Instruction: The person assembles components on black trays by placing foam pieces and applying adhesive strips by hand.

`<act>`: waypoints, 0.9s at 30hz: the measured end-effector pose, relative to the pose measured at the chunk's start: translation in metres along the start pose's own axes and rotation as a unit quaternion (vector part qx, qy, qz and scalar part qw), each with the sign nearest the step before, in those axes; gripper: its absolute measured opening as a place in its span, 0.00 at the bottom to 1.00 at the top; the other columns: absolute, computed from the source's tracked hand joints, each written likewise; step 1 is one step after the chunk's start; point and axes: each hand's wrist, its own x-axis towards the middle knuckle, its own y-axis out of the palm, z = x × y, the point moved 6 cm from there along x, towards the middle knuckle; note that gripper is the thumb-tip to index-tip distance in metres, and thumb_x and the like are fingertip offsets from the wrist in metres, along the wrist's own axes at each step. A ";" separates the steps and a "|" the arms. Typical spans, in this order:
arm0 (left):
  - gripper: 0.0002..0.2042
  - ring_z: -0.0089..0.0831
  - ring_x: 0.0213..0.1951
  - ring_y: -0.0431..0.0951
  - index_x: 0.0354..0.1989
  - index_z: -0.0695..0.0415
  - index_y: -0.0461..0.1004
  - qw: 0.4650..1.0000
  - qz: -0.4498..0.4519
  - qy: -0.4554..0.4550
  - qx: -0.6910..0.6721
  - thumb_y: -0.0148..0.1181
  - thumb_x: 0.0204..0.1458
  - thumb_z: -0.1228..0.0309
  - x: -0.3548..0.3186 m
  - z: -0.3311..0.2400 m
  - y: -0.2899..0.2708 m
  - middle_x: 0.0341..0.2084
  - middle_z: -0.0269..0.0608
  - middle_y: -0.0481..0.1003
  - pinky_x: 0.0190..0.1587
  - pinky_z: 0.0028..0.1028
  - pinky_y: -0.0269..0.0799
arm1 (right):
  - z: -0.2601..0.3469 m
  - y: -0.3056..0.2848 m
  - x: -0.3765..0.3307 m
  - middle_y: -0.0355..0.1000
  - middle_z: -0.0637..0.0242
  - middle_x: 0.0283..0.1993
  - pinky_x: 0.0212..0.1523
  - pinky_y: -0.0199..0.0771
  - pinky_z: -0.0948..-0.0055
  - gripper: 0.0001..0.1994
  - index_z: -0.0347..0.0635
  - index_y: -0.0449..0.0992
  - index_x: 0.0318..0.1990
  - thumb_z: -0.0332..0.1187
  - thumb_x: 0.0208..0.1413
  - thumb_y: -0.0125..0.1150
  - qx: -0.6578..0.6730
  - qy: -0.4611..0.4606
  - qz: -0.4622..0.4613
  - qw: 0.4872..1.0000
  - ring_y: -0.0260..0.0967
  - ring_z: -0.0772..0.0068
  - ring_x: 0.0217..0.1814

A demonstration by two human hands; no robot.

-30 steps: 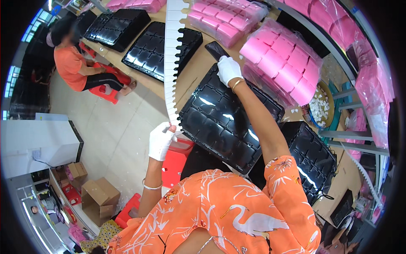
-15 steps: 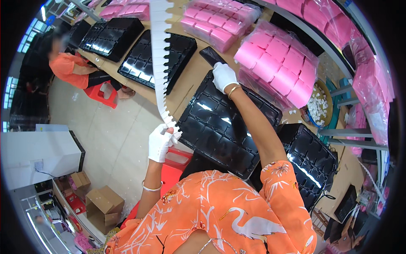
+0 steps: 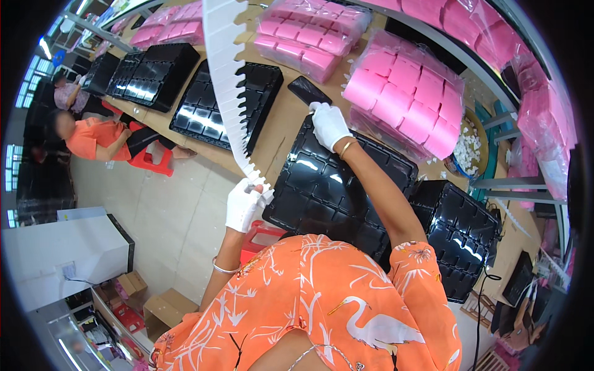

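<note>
In the head view, a workshop table (image 3: pixel 272 145) runs across the upper part of the scene. Toward ten o'clock, a seated co-worker in orange (image 3: pixel 93 139) is beside it, above a pale tiled floor (image 3: pixel 179 198).

The white-gloved left hand (image 3: pixel 243 207) has its thumb and fingers closed together on the near end of a long white notched strip (image 3: pixel 226 74). From that pinch the strip's long axis points between eleven and twelve o'clock, bending slightly and leaving the top of the view; its toothed edge faces three o'clock. In the view it crosses over a flat black tray (image 3: pixel 263 93), though whether they touch cannot be told.

The gloved right hand (image 3: pixel 330 125), at about half past one from the left, is at the top edge of a nearer black tray (image 3: pixel 346 179). Its fingers are bent, but I cannot tell whether they grip that edge or merely rest there. The strip lies toward nine to ten o'clock from them, well apart, so the left hand is the nearer. A dark phone (image 3: pixel 309 91) lies just beyond the right fingertips at eleven o'clock; a wrapped pink stack (image 3: pixel 405 93) is at two, and a basin of white scraps (image 3: pixel 470 148) a little past three.
</note>
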 end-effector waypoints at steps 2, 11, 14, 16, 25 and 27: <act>0.18 0.22 0.31 0.77 0.58 0.62 0.72 0.999 0.006 -0.010 0.036 0.59 0.59 0.75 0.005 0.002 -0.003 0.38 0.39 0.80 0.27 0.20 0.68 | 0.002 0.001 0.000 0.73 0.50 0.37 0.43 0.73 0.58 0.16 0.36 0.72 0.46 0.23 0.47 0.59 0.013 0.000 0.008 1.000 0.74 0.50 0.39; 0.14 0.26 0.36 0.80 0.53 0.66 0.74 0.997 -0.027 -0.031 0.066 0.57 0.59 0.76 -0.008 0.003 -0.009 0.37 0.42 0.80 0.31 0.23 0.72 | 0.005 0.001 0.001 0.72 0.48 0.38 0.45 0.73 0.56 0.14 0.38 0.72 0.43 0.22 0.45 0.60 0.016 0.035 -0.001 0.999 0.73 0.46 0.41; 0.13 0.28 0.34 0.81 0.51 0.68 0.75 0.998 -0.042 -0.019 0.031 0.56 0.59 0.76 -0.017 0.003 -0.007 0.36 0.44 0.80 0.32 0.24 0.72 | 0.021 -0.001 -0.012 0.73 0.48 0.38 0.44 0.73 0.55 0.13 0.37 0.73 0.41 0.21 0.45 0.58 0.049 -0.017 0.012 0.999 0.73 0.47 0.41; 0.10 0.28 0.33 0.81 0.46 0.69 0.75 0.997 -0.045 -0.020 0.065 0.56 0.60 0.76 -0.025 0.002 -0.007 0.34 0.46 0.80 0.31 0.25 0.73 | 0.033 -0.002 -0.030 0.74 0.50 0.40 0.45 0.74 0.56 0.08 0.36 0.76 0.36 0.21 0.45 0.57 0.071 -0.054 -0.029 0.996 0.73 0.48 0.41; 0.08 0.19 0.18 0.68 0.41 0.60 0.77 0.996 -0.079 -0.030 0.032 0.59 0.58 0.69 -0.058 0.025 -0.015 0.23 0.36 0.77 0.21 0.21 0.66 | 0.120 -0.005 -0.146 0.76 0.67 0.31 0.36 0.76 0.74 0.07 0.35 0.73 0.41 0.23 0.56 0.58 0.718 0.168 0.158 0.657 0.73 0.78 0.30; 0.11 0.17 0.18 0.69 0.44 0.63 0.77 0.997 -0.061 0.027 0.035 0.60 0.58 0.68 -0.065 0.015 -0.005 0.25 0.37 0.78 0.20 0.20 0.63 | 0.125 -0.030 -0.164 0.77 0.67 0.31 0.35 0.76 0.76 0.08 0.35 0.75 0.44 0.24 0.57 0.59 0.666 0.174 0.131 0.714 0.74 0.79 0.30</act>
